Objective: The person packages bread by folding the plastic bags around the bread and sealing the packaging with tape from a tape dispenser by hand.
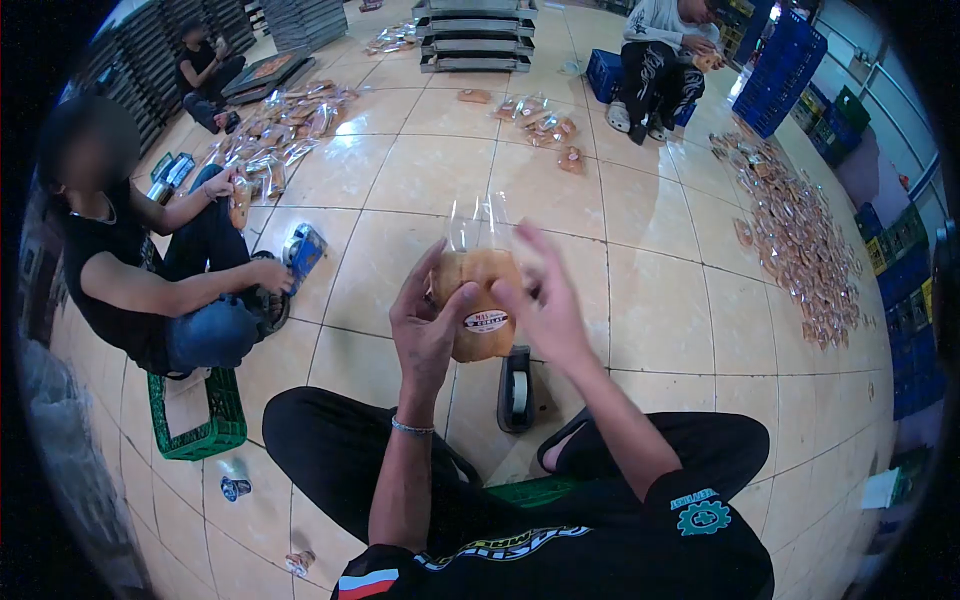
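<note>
My left hand [425, 315] is closed on the left side of a clear plastic bag of bread [485, 345], its thumb across the front. The bread is golden brown and carries an oval red, white and dark label [486, 321]. The bag's clear top stands up above the bread. At the bag's right side is my right hand [555, 310], its thumb close to the front of the bread; its fingers are smeared by motion, so their grip is unclear. Just below the bag, a black tape dispenser [516, 395] rests on the floor between my legs.
Bagged bread lies in piles at left [285, 130], ahead [540, 122] and right [800, 240]. A person [130, 260] sits close on my left with a blue tape dispenser [304, 255] and a green crate [200, 430]. Farther off are another person [665, 60], metal trays [475, 45] and blue crates [780, 70].
</note>
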Available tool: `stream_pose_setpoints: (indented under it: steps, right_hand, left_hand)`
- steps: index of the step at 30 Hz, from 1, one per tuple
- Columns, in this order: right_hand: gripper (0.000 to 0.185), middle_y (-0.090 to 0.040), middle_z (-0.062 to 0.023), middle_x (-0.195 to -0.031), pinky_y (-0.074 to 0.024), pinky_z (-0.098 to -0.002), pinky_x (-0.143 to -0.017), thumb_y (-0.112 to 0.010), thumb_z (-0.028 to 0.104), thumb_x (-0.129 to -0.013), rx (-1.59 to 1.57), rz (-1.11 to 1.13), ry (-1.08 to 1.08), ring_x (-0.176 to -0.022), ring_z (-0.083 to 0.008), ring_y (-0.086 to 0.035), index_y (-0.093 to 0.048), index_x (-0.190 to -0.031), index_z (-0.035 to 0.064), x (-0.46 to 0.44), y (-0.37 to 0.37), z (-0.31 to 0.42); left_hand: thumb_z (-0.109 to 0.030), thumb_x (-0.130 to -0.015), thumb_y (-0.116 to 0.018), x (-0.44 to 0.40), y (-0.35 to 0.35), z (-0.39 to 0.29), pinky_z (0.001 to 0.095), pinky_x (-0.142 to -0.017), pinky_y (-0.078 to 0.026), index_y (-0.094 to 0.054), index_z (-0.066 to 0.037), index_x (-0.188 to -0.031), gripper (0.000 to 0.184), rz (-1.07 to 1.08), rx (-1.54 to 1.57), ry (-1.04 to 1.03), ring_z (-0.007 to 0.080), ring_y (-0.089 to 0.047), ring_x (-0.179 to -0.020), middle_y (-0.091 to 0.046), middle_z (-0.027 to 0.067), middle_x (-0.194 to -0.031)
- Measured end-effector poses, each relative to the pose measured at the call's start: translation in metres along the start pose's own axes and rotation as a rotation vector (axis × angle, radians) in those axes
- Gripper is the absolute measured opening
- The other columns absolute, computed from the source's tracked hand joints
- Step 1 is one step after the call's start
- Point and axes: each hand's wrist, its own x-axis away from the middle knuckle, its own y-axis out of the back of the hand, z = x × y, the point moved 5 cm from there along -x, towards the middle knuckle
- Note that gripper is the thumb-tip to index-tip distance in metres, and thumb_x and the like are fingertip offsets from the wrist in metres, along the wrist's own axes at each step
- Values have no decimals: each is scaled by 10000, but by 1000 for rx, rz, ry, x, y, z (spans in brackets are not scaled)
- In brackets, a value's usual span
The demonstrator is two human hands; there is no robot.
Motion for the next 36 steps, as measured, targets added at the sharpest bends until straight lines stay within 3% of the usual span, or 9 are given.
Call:
stream_pose_setpoints:
  steps: [4, 5, 8, 11, 15, 24, 26, 32, 36]
  right_hand:
    - [592, -605, -122, -1245, -471, -291, -931, -672, 197, -961, -83, 84, -207, -1118, -177, -592, -435, -1475, 26, 11, -14, -5]
    - [527, -617, -112, -1194, -488, -258, -790, -674, 193, -959, -59, 41, -23, -919, -156, -618, -497, -1432, 38, 6, -15, -2]
    - [419, -627, -83, -1044, -457, -233, -682, -680, 197, -958, -33, 80, 91, -797, -112, -583, -598, -1338, 42, 1, -11, -4]
    - [296, -596, -42, -905, -415, -211, -630, -689, 203, -954, -52, 78, -15, -731, -76, -541, -693, -1197, 32, 0, -3, -11]
    - [241, -561, -9, -840, -417, -206, -659, -690, 206, -955, -173, 102, -100, -761, -63, -539, -736, -1119, 36, 5, -1, -7]
    - [224, -646, -58, -996, -484, -236, -817, -660, 147, -965, -508, 80, -193, -906, -95, -616, -735, -1084, -27, 6, -9, 8]
    - [206, -663, -62, -1026, -499, -260, -848, -685, 123, -945, -685, 11, -359, -912, -102, -619, -733, -1068, -35, 8, -11, 11]
    - [257, -669, -42, -939, -507, -230, -797, -748, 25, -863, -140, 261, -114, -871, -85, -625, -646, -1097, -2, -16, 4, 12]
    - [169, -666, -25, -877, -507, -238, -742, -762, 45, -859, -196, 204, -73, -807, -84, -625, -661, -993, 24, -14, -5, 20]
  left_hand:
    - [-15, -881, -729, 2, 0, -2, 301, -918, -553, -567, 37, -1335, 485, -18, 65, -47, 185, -658, -1072, -657, 146, -1215]
    - [-10, -882, -726, 2, 1, -4, 306, -925, -549, -570, 39, -1329, 476, -23, 39, -90, 186, -653, -1087, -663, 141, -1206]
    - [-2, -887, -719, 2, 5, -8, 295, -918, -538, -611, 35, -1268, 397, 46, -38, -182, 169, -649, -1067, -670, 131, -1201]
    - [-3, -892, -714, 1, 7, -14, 280, -901, -525, -664, 32, -1166, 280, 52, -70, -254, 148, -651, -1015, -684, 113, -1150]
    - [0, -901, -701, 7, 6, -15, 263, -873, -519, -696, 31, -1090, 191, -1, -171, -132, 134, -647, -975, -679, 108, -1118]
    - [11, -892, -710, 11, -6, -40, 236, -806, -527, -739, 44, -1008, 123, -24, -163, -179, 131, -655, -929, -692, 114, -1061]
    - [21, -885, -712, 12, -4, -41, 241, -792, -537, -752, 41, -988, 112, -45, -144, -148, 138, -665, -914, -701, 123, -1038]
    - [40, -864, -724, 12, -4, -39, 248, -775, -546, -672, 36, -1034, 177, 60, -121, -143, 138, -670, -887, -706, 135, -1000]
    - [49, -854, -731, 13, 0, -34, 253, -775, -547, -623, 25, -1065, 238, -51, -80, -242, 140, -671, -854, -703, 113, -981]
